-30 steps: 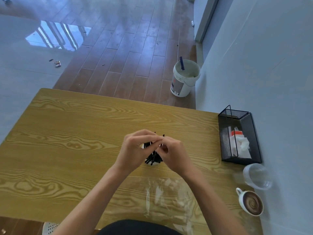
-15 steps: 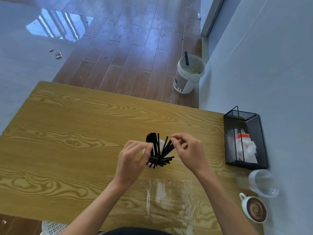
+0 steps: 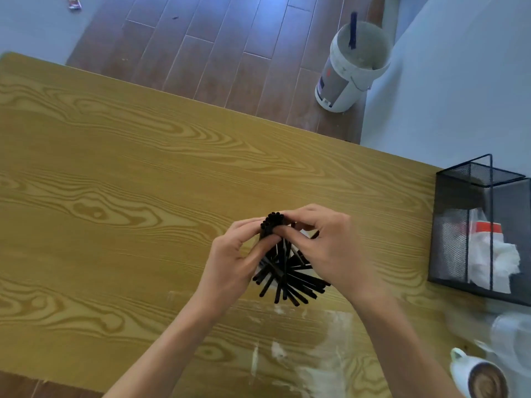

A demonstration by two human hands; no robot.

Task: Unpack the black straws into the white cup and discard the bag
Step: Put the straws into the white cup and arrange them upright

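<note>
Both forearms reach in from the table's near edge and meet toward its right-hand middle. The left hand (image 3: 232, 262) and right hand (image 3: 324, 248) curl their fingers round a bunch of thin, matte black straws (image 3: 287, 271), pinching its upper ends together while the lower ends fan out. The white cup (image 3: 263, 264) is almost hidden beneath them; only a pale sliver seems to show. The table (image 3: 129, 173) is glossy yellow wood-grain laminate. A crinkled clear bag (image 3: 301, 354) lies by the near edge.

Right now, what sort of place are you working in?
Probably a home or small office mid-renovation: a wood-grain table against a bare wall, plank flooring, a crusted paint bucket, and a latte mug.
</note>
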